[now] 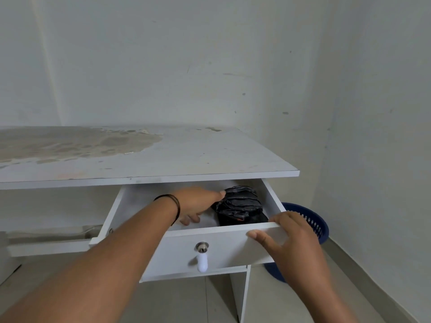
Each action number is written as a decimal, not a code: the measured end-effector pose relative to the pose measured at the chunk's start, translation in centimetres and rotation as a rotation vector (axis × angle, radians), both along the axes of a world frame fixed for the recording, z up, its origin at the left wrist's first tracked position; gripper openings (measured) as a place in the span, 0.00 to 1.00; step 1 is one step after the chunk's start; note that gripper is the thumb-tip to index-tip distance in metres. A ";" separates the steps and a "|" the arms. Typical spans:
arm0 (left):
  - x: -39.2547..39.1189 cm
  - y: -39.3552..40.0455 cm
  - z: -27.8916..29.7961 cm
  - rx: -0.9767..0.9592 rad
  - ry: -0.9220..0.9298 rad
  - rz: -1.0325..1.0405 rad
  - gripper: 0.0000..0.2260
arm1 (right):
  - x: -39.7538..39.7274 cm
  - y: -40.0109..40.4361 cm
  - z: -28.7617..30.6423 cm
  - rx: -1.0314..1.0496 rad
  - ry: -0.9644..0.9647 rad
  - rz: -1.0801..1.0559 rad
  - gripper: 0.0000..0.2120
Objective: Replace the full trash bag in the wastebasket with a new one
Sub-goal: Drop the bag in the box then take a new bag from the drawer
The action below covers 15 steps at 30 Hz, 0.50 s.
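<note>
A crumpled roll of black trash bags (240,203) lies in the right half of the open white drawer (224,250). My left hand (198,205) reaches into the drawer from the left. Its fingers touch the roll's left side, and the thumb stays apart below. My right hand (286,236) grips the drawer front's top right corner, fingers over the edge and thumb on the face. A blue plastic wastebasket (314,223) stands on the floor behind the drawer at the right; its inside is hidden.
The drawer belongs to a worn white desk (163,157) set against the wall. A lock and a white knob (202,262) sit on the drawer front. Another wall runs close along the right, beyond the wastebasket. Pale floor tiles lie below.
</note>
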<state>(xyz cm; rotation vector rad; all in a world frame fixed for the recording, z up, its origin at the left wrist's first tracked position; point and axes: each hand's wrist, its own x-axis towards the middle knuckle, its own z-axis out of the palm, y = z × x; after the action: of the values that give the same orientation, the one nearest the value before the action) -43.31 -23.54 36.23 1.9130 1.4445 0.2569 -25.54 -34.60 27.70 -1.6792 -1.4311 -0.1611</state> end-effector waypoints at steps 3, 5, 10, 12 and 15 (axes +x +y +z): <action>1.1 1.0 -0.6 -0.128 -0.071 0.061 0.30 | 0.0 0.0 -0.1 -0.005 0.003 0.004 0.34; 1.6 1.4 -1.2 -0.131 -0.090 0.077 0.30 | 0.0 0.0 -0.1 -0.002 0.002 0.010 0.34; 2.5 1.4 -2.2 -0.097 -0.103 0.051 0.25 | -0.1 0.0 -0.3 0.012 0.000 0.023 0.33; 3.0 1.0 -2.1 -0.092 -0.151 0.034 0.20 | -0.1 0.1 -0.4 0.036 0.012 0.028 0.31; 3.7 0.3 -1.6 -0.075 -0.290 0.039 0.14 | -0.4 0.0 -0.6 0.085 0.037 0.033 0.26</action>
<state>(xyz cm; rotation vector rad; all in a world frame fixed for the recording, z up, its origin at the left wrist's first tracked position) -39.57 -23.27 34.60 1.7085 1.2793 0.4708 -25.92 -34.57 27.08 -1.5814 -1.4041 -0.1694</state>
